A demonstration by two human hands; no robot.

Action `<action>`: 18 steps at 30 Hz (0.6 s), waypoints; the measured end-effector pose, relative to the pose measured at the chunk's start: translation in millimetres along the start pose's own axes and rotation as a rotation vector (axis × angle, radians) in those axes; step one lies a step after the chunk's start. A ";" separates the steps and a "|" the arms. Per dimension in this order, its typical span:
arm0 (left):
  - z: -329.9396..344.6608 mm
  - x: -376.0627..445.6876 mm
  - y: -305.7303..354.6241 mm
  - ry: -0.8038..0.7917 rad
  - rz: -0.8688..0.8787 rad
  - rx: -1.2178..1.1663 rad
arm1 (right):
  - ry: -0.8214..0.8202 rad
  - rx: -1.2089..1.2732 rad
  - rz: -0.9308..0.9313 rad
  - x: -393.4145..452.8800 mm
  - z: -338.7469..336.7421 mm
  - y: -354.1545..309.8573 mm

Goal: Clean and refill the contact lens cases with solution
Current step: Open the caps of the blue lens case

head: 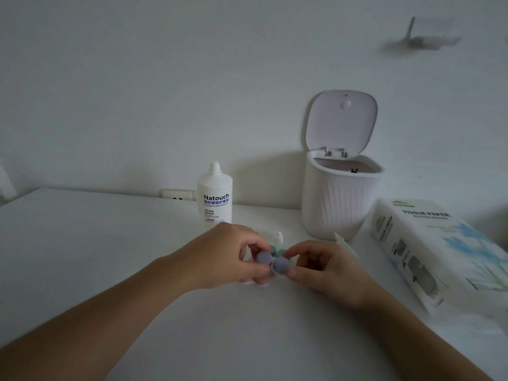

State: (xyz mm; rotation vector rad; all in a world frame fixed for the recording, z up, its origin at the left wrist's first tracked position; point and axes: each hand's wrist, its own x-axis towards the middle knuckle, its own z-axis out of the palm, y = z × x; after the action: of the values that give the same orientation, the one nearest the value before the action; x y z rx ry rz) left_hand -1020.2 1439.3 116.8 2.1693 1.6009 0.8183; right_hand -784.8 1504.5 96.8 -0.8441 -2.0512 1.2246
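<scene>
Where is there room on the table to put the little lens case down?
Bare table lies left of the solution bottle, and in front, between the forearms. It is crowded on the right: the bin and tissue box sit close together.

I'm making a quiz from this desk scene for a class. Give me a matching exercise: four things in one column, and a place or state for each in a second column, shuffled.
Things:
1. solution bottle
2. bin
3. tissue box
4. purple-capped case

Places or states:
A. lying at the table's right edge
B. held between both hands
C. lid flipped up, open
D. standing upright near the wall, behind the left hand

Pairs: 1-D, 2-C, 3-A, 4-B. The right hand pinches the case's right cap.
</scene>
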 end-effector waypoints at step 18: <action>24.0 -8.3 -8.3 0.123 0.096 -0.133 | 0.013 -0.400 -0.224 -1.9 5.2 -4.0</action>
State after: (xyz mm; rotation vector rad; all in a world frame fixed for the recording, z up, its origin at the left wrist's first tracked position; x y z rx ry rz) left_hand -1013.4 1435.9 91.2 2.1519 1.4613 1.0751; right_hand -788.5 1498.8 98.1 -0.7659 -2.3461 0.6976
